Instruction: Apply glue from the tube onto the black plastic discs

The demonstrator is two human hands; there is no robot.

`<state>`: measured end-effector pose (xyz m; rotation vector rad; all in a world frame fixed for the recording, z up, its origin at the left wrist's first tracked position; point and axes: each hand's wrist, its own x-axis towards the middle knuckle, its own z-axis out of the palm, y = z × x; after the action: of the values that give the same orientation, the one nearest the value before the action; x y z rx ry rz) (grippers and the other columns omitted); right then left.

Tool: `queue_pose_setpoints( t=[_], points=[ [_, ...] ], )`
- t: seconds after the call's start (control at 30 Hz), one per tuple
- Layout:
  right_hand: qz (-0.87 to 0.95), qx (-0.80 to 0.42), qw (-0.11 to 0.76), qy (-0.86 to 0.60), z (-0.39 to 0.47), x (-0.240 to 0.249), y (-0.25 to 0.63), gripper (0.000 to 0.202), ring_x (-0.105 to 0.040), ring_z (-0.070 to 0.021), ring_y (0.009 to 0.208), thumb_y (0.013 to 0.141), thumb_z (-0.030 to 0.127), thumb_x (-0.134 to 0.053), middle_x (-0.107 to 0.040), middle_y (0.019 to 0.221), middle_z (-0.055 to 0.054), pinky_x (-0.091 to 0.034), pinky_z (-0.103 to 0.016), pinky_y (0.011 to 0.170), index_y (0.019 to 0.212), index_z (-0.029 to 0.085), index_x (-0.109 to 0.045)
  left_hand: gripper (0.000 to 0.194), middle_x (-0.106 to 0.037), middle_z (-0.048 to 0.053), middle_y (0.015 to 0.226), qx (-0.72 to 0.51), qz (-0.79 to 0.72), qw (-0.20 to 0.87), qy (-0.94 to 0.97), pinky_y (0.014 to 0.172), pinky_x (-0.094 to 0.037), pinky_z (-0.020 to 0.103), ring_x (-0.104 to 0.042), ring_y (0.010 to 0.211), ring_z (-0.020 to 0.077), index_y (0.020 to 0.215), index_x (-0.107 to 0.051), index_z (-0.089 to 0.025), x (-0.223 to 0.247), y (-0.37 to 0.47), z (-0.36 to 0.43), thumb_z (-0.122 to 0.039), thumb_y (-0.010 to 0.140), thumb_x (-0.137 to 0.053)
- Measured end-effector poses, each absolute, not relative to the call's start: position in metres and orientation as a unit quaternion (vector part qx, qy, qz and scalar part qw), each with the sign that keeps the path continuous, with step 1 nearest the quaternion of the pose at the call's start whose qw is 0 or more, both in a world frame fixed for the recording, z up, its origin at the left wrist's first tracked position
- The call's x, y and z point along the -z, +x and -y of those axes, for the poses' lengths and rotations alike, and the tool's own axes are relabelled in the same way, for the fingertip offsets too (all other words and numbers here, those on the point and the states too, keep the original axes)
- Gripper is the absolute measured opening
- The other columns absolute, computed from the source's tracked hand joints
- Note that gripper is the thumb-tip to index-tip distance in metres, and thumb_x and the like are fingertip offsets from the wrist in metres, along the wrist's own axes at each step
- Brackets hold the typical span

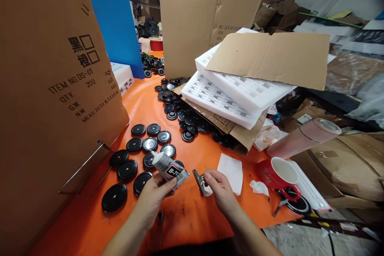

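Observation:
A grey-and-black glue tube (171, 170) with "B-7" on its label is pinched between the thumb and fingers of my left hand (154, 196). Its nozzle points up and to the left, over several round black discs (134, 144) laid out on the orange table surface (192, 224). In my right hand (221, 192) is a metal bulldog clip (198, 182), gripped by thumb and fingers just right of the tube's flat end. Tube and clip are apart. A bit of white tissue (207, 190) shows below the clip, and whether my fingers touch it I cannot tell.
Cardboard boxes (60, 128) wall the left side. A pile of black discs (189, 122) lies beyond, beside stacked white foam trays (222, 100) under a cardboard sheet (270, 58). At right stand a red mug (271, 174) and a pink flask (300, 140). White paper (230, 172) lies near my right hand.

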<state>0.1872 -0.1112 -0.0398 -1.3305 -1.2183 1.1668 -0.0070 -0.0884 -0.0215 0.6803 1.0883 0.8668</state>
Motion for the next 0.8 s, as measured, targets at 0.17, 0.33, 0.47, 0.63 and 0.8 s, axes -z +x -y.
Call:
queue_pose_setpoints(
  t=[0.17,0.33,0.47,0.63,0.8],
  points=[
    [0.608,-0.418,0.412,-0.535,0.104,0.019,0.191,0.038,-0.041,-0.0115,0.058,0.086,0.043,-0.044,-0.042,0.059,0.002,-0.030,-0.025,0.055,0.057,0.019,-0.047,0.037,-0.067,0.006,0.091,-0.378,-0.491,0.709,0.338,0.066,-0.040,0.024,-0.053,0.076,0.0140,0.095,-0.065,-0.015,0.017,-0.004,0.090,-0.033,0.063,-0.074],
    [0.626,-0.436,0.382,-0.522,0.100,0.015,0.185,0.035,-0.044,-0.0122,0.060,0.085,0.041,-0.046,-0.046,0.060,0.001,-0.032,-0.024,0.056,0.059,0.019,-0.049,0.038,-0.066,0.006,0.089,-0.364,-0.495,0.703,0.357,0.065,-0.039,0.024,-0.052,0.076,0.0142,0.096,-0.063,-0.016,0.015,-0.002,0.090,-0.033,0.063,-0.073],
    [0.582,-0.494,0.379,-0.523,0.100,0.021,0.182,0.034,-0.046,-0.0117,0.058,0.084,0.046,-0.048,-0.050,0.060,0.001,-0.034,-0.024,0.054,0.064,0.019,-0.051,0.037,-0.066,0.005,0.085,-0.364,-0.507,0.690,0.366,0.064,-0.039,0.024,-0.053,0.074,0.0145,0.094,-0.063,-0.016,0.015,-0.002,0.090,-0.033,0.062,-0.073],
    [0.550,-0.551,0.380,-0.500,0.101,0.025,0.186,0.034,-0.044,-0.0098,0.054,0.083,0.051,-0.049,-0.053,0.064,0.002,-0.034,-0.023,0.053,0.074,0.019,-0.055,0.036,-0.066,0.005,0.088,-0.365,-0.513,0.681,0.374,0.064,-0.039,0.024,-0.052,0.076,0.0150,0.093,-0.064,-0.016,0.015,-0.002,0.088,-0.033,0.062,-0.073],
    [0.556,-0.560,0.391,-0.474,0.103,0.026,0.190,0.039,-0.045,-0.0099,0.056,0.081,0.057,-0.049,-0.053,0.067,0.001,-0.035,-0.022,0.052,0.082,0.019,-0.055,0.034,-0.066,0.004,0.083,-0.360,-0.525,0.673,0.375,0.062,-0.038,0.024,-0.051,0.072,0.0141,0.089,-0.064,-0.016,0.014,-0.002,0.089,-0.033,0.061,-0.073]
  ],
)
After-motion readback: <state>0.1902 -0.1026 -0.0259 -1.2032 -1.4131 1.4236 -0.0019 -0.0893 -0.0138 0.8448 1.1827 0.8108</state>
